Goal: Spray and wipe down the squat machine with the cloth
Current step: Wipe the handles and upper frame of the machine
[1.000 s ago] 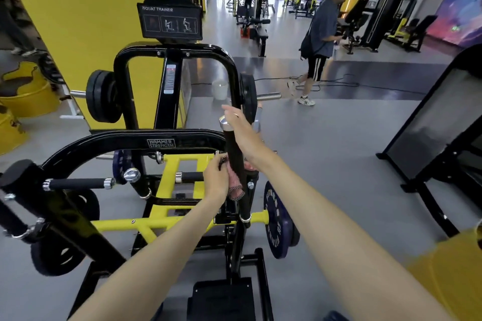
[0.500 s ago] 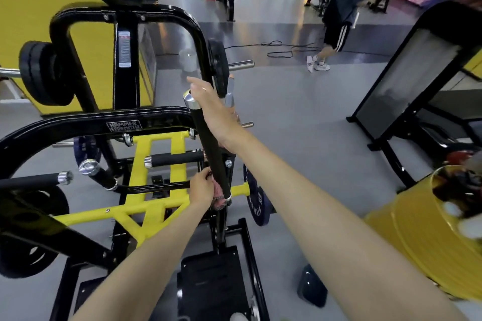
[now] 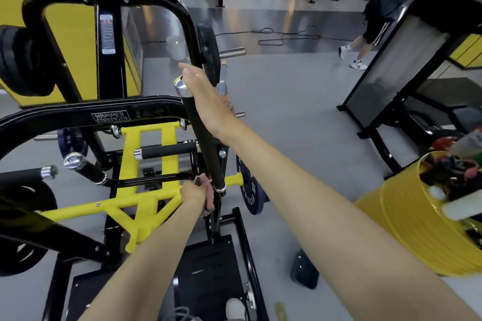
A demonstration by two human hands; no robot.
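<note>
While the left hand [image 3: 191, 194] clamps a pink cloth [image 3: 209, 199] against the lower end of an upright black handle [image 3: 204, 146] on the squat machine [image 3: 146, 138], the right hand [image 3: 208, 101] lies by the handle's chrome-capped top, fingers hidden, its grip impossible to judge.

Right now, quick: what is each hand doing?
Left hand: grips the cloth against the bottom of the handle.
Right hand: at the top of the handle, fingers hidden; cannot tell.
</note>
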